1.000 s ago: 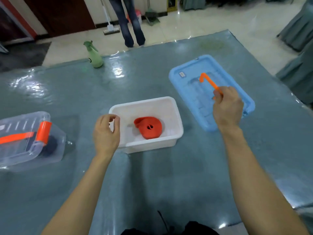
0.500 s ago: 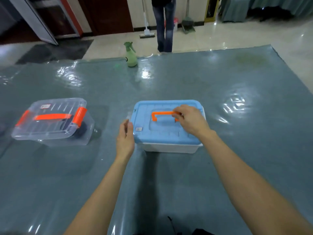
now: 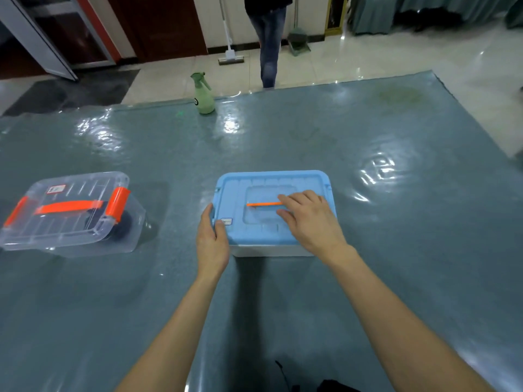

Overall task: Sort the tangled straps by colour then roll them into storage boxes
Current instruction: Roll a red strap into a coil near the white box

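Storage box, white with a blue lid seated on it, sits mid-tabletop; its contents are hidden. The left grip clasps the lid's near left corner, thumb on top, fingers down the side. The right grip lies spread and nearly flat on the lid, holding nothing, fingertips touching the orange handle lying flat in its recess. Well apart to the left, a lidded clear box with orange clasps shows a dark roll through its wall; I cannot tell if it is a strap.

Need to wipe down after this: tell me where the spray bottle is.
In the head view, the spray bottle stands at the table's far edge, left of centre, beyond the blue lid.
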A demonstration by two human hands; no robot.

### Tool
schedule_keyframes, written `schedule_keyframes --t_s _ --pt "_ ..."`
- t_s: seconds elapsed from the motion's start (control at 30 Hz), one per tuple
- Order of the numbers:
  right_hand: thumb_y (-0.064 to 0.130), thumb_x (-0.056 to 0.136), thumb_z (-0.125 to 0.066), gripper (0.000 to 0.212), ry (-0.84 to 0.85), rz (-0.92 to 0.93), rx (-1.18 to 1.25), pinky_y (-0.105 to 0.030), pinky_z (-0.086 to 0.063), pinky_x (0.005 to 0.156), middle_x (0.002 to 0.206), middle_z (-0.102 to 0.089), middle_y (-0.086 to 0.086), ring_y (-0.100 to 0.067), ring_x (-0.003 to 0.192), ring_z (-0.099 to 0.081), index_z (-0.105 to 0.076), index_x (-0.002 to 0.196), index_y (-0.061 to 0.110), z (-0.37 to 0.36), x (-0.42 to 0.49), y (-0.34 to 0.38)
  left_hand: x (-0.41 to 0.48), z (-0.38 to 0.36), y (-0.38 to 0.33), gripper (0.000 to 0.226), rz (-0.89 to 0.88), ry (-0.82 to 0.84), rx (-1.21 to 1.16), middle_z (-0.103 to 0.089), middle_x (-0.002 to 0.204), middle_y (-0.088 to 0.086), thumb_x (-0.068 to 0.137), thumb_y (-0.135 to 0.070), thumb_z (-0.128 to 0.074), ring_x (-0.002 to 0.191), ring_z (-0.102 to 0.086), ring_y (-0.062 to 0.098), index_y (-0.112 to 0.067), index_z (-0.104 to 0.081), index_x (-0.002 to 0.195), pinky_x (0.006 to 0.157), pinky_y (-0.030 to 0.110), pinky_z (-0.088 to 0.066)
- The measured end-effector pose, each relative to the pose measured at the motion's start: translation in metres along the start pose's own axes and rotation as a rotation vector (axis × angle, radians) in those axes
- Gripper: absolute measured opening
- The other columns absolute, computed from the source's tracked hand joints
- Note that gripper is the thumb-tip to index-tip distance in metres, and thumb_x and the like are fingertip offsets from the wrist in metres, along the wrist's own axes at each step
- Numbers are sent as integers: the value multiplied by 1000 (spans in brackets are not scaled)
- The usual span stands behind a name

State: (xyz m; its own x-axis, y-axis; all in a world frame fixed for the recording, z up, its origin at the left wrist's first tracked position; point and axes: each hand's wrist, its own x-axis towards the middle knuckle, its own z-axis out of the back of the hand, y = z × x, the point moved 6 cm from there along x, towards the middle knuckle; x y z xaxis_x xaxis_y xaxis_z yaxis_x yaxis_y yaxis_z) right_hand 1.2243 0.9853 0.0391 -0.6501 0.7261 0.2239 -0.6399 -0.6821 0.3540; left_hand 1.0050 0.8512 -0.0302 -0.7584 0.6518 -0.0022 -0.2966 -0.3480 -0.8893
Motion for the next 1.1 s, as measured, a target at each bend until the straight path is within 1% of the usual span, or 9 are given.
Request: schedule_keyframes --t_s 0.2,0.33,0.47,0.53,0.57,0.6,0.67,0.8,1.1 --pt "57 113 -30 66 141 46 -164 -63 -10 131 170 -44 3 -21 164 -29 -51 161 17 -33 -46 7 -6 -4 5 53 -44 21 30 -48 167 10 114 -10 -44 153 -47 29 -9 -38 167 128 52 -36" --pt "52 114 -28 62 3 41 -103 -67 -12 131 171 -44 1 -21 164 -28 -59 155 19 -27 -53 5 -6 -5 6 52 -43 -4 26 -51 165 10 114 -11 -45 150 -50 30 -11 -40 166 127 54 -38" --pt "35 116 -45 56 -289 -476 229 -53 -26 131 173 -35 -13 -29 161 -33 -37 167 12 -12 -73 -44 -12 -3 9 51 -33 -54 6 -60 153 -1 114 -18 -48 136 -60 25 -22 -44 164 114 40 -47" --pt "44 113 -45 60 -194 -744 482 -48 -44 117 159 -52 -15 -36 146 -50 -37 163 12 -27 -85 -61 -17 -3 10 49 -6 -91 -10 -64 143 -4 114 -21 -48 124 -64 26 -28 -45 163 104 39 -51" --pt "46 113 -45 51 -158 -798 556 -47 -53 99 138 -67 -13 -38 127 -63 -46 153 14 -33 -87 -63 -18 -4 11 49 4 -99 -23 -66 143 -2 114 -22 -47 123 -65 26 -29 -46 163 105 42 -52" --pt "45 113 -44 40 -155 -812 584 -46 -54 83 113 -73 -8 -39 106 -69 -53 139 15 -36 -86 -64 -18 -6 12 49 10 -104 -36 -66 145 0 114 -22 -47 124 -65 26 -29 -46 163 108 44 -53" --pt "39 113 -45 28 -201 -800 575 -45 -52 70 88 -69 -2 -37 84 -68 -56 118 15 -34 -80 -67 -15 -8 13 48 16 -116 -44 -66 149 2 114 -23 -47 129 -65 26 -29 -47 162 112 45 -52" --pt "37 113 -43 28 -189 -773 558 -46 -53 69 87 -68 -7 -36 79 -65 -55 111 12 -30 -48 -72 6 -12 8 50 14 -110 -36 -61 157 5 115 -22 -48 138 -61 25 -23 -44 164 114 37 -47" --pt "41 113 -41 33 -136 -780 556 -47 -55 75 100 -70 -12 -38 88 -66 -54 120 12 -37 -20 -77 35 -20 5 51 37 -48 4 -58 157 5 116 -26 -43 135 -61 28 -26 -37 166 115 49 -49"
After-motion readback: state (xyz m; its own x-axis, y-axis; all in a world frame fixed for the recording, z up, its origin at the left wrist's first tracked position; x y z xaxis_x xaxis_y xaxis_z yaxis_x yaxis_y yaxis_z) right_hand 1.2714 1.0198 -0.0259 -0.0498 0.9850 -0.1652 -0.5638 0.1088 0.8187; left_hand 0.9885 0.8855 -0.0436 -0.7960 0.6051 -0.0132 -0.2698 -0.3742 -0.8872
